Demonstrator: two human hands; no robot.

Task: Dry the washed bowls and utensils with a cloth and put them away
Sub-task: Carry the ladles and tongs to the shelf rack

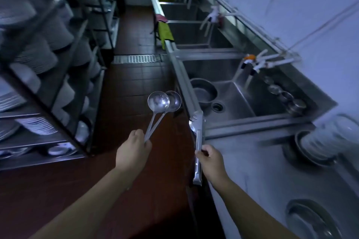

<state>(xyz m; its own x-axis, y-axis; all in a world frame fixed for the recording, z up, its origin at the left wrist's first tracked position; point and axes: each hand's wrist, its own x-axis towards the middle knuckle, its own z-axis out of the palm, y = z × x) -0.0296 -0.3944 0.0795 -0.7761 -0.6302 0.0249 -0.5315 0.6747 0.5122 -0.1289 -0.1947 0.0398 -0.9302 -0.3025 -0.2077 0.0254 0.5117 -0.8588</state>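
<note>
Head view: at mid-frame the left hand [134, 148] grips the handles of two ladles [158, 101], whose long axes run up and slightly right, bowls away from the person over the floor. Just right, the right hand [210, 161] clasps tongs [197, 141] mid-length, pointing up-frame along the surface [252, 161] edge; the plate rack [48, 83] at left lies nearer the ladle hand.

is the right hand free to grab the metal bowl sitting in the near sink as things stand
Probably not yet. The right hand already grips tongs, so it has no free fingers, though the metal bowl lies uncovered in the sink just ahead.
</note>
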